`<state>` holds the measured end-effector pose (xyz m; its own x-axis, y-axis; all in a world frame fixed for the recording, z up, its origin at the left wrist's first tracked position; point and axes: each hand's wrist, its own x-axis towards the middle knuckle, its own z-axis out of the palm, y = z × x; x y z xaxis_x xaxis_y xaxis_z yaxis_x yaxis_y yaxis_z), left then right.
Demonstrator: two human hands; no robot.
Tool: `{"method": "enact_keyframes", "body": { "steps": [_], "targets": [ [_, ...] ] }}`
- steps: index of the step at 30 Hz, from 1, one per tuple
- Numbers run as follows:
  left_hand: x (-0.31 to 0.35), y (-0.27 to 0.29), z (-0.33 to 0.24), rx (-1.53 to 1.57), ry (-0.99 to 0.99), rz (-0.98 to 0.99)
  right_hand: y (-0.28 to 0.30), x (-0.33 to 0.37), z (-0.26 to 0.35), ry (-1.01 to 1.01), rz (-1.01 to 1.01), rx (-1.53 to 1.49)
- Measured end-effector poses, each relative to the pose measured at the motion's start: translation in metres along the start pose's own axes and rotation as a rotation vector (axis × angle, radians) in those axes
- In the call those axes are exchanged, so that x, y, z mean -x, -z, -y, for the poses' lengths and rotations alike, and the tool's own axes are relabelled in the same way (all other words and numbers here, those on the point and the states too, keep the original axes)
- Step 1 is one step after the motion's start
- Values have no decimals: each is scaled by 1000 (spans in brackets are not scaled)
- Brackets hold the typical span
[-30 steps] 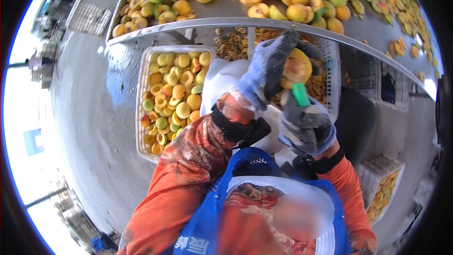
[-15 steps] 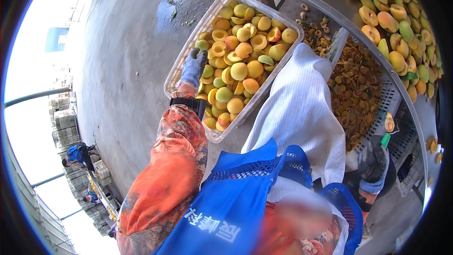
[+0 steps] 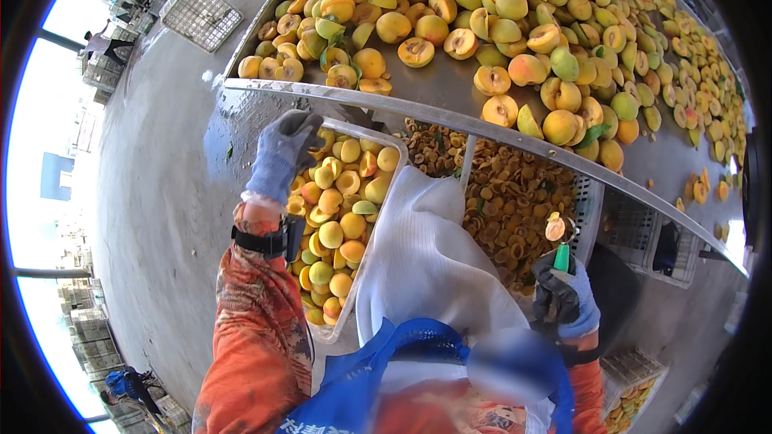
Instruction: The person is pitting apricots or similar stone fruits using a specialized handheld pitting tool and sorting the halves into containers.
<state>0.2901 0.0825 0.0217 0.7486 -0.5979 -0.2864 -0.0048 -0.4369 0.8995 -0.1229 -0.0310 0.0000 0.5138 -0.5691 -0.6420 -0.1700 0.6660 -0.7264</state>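
My left hand [image 3: 283, 149], in a blue and grey glove, hovers at the upper left edge of a white plastic crate [image 3: 400, 162] full of yellow peach halves [image 3: 330, 233]. Its thumb and bent fingers stand apart, with nothing visible between them. My right hand [image 3: 565, 296], gloved too, is closed around a green-handled pitting tool [image 3: 561, 257] whose head is a thin metal loop. A small pale orange piece of fruit [image 3: 555, 227] hangs at the loop. Beneath it lie brownish fruit scraps [image 3: 515, 217] in a white perforated crate [image 3: 589, 209].
A metal table [image 3: 418, 84] with a raised rim carries many cut peaches [image 3: 527, 69]. White cloth [image 3: 434, 249] covers my lap between the crates. An upturned-looking white crate [image 3: 200, 13] stands on the concrete floor [image 3: 161, 193]. More crates and people are far left.
My view has swung toward the table. My left hand has lifted off the fruit in the crate and moved up near the table rim. My right hand still grips the tool, now closer in.
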Motion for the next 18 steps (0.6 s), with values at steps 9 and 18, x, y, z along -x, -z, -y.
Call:
{"method": "enact_keyframes", "body": {
  "steps": [9, 18],
  "targets": [
    [-135, -145, -63, -1017, -394, 36, 36, -1, -3, 25, -33, -94],
    [-44, -130, -48, 687, -152, 498, 18, -5, 6, 71, 110, 172]
  ]
}}
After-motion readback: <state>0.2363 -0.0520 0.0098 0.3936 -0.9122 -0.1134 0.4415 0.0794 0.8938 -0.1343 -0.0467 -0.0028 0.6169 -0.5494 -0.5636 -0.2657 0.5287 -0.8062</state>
